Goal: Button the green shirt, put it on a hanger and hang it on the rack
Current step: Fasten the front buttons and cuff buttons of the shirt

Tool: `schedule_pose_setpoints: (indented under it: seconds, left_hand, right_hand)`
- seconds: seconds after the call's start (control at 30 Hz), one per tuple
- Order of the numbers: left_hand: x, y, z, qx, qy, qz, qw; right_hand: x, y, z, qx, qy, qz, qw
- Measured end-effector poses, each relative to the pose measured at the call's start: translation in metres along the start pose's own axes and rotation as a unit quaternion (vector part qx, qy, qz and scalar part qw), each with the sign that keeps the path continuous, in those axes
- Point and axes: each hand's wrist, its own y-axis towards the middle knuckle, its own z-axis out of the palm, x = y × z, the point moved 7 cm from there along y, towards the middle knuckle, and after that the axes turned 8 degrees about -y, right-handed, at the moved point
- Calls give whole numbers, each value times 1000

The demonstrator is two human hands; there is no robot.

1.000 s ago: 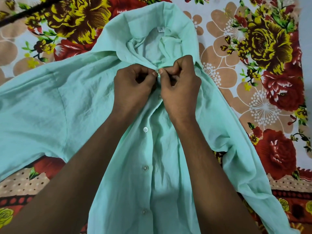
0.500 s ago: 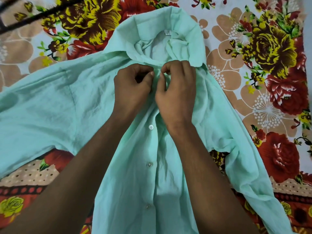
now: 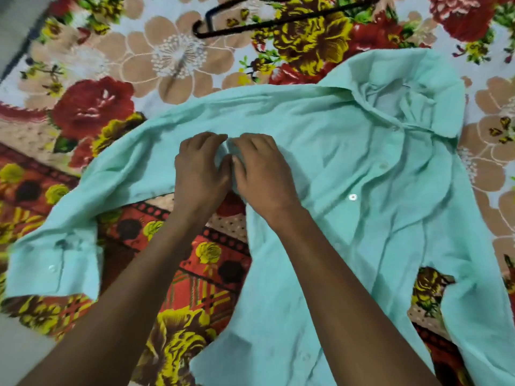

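Observation:
The green shirt lies front up on the floral sheet, collar at the upper right, and its placket with a white button runs down the middle. One sleeve stretches left and ends in a cuff. My left hand and my right hand sit side by side on the shoulder end of that sleeve. Their fingers are bent and pinch a small ridge of fabric between them. A black hanger lies on the sheet beyond the shirt.
A floral bedsheet in red, yellow and tan covers the surface under everything. Its left edge shows at the upper left, with a grey strip beyond it. The shirt's other sleeve trails off at the lower right.
Both hands have left the collar button and moved left onto the shoulder and sleeve. The view has swung left, so the hanger and the cuff now show.

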Motion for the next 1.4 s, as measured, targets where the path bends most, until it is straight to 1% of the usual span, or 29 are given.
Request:
schedule_pose_setpoints:
  seconds: [0.07,0.13,0.2,0.27,0.4,0.47,0.53,0.57,0.67,0.7,0.77,0.83,0.9,1.07,1.2,1.27,1.4]
  left_hand:
    - [22,-11,-22,-12,53,5,999]
    - [47,-24,-47,-22,100,-1,995]
    - [68,-37,-65,-33,122,-18,992]
    - [89,-54,-87,-48,124,-42,990]
    - [117,-99,-135,-108,75,-20,991]
    - [133,-126,-159,-145,89,-48,984]
    - [147,-149,-174,-166,114,-85,976]
    - [155,-161,-181,-176,109,-107,972]
    - [178,-187,-193,-207,41,-172,962]
    - [180,-193,-194,-215,24,-178,960]
    - [179,-205,-195,-221,-2,-164,961]
    - [181,-214,-193,-211,-24,-158,964]
    - [185,-221,-191,-192,-31,-162,967]
    - [191,-229,-188,-167,-18,-171,971]
    - [192,-227,-191,-173,1,-171,970]
    - [193,-223,-195,-178,16,-186,966]
    - [192,-212,-203,-175,39,-201,963]
  right_hand:
    - [29,2,19,37,-12,-28,999]
    - [64,2,36,44,-11,-61,997]
    - [88,-1,47,45,-8,-87,995]
    - [116,-7,61,58,-12,-116,992]
    - [180,-28,91,123,-13,-179,976]
    - [204,-39,103,141,-11,-216,966]
    - [210,-44,108,136,-26,-222,965]
    - [213,-48,110,129,-36,-221,966]
    - [216,-55,104,84,-53,-185,978]
    - [217,-59,100,62,-35,-167,983]
    - [223,-73,92,35,42,-152,987]
    - [231,-86,95,64,126,-156,978]
    - [240,-99,102,111,155,-172,966]
    - [259,-108,102,137,71,-233,960]
    - [274,-110,112,215,-36,-316,923]
    - [276,-109,115,232,-60,-326,915]
    - [276,-98,112,217,-79,-314,921]
